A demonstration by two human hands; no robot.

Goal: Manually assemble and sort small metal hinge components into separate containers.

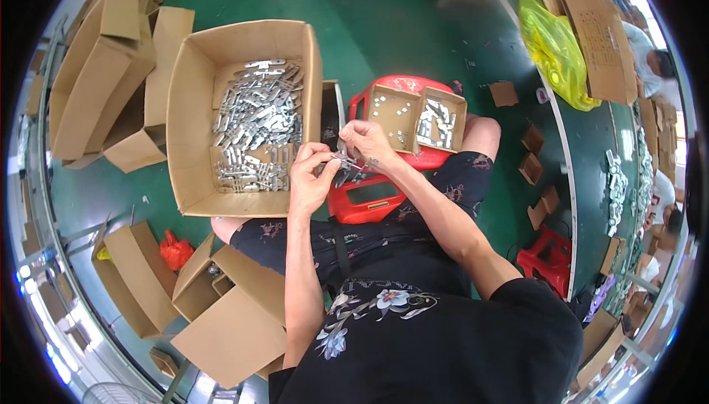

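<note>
My left hand point(310, 175) and my right hand point(367, 142) meet in front of me, fingers pinched around small grey metal parts point(353, 170). Their exact kind is too small to make out, and the fingers partly cover them. To the left stands a large open cardboard box point(185, 116) holding a heap of flat, slotted silver metal pieces point(262, 108). Just right of my hands, a shallow two-part cardboard tray point(419, 120) rests on a red plastic stool point(413, 83). One compartment has tiny pale bits point(399, 112); the other has silver metal pieces point(439, 123).
More open cartons point(229, 330) crowd the left and lower left, beside a red plastic bag point(176, 250). At right, a long table point(583, 160) bears metal parts and a yellow-green bag point(557, 49). Red stools point(546, 256) stand on the green floor point(391, 27). People sit at far right.
</note>
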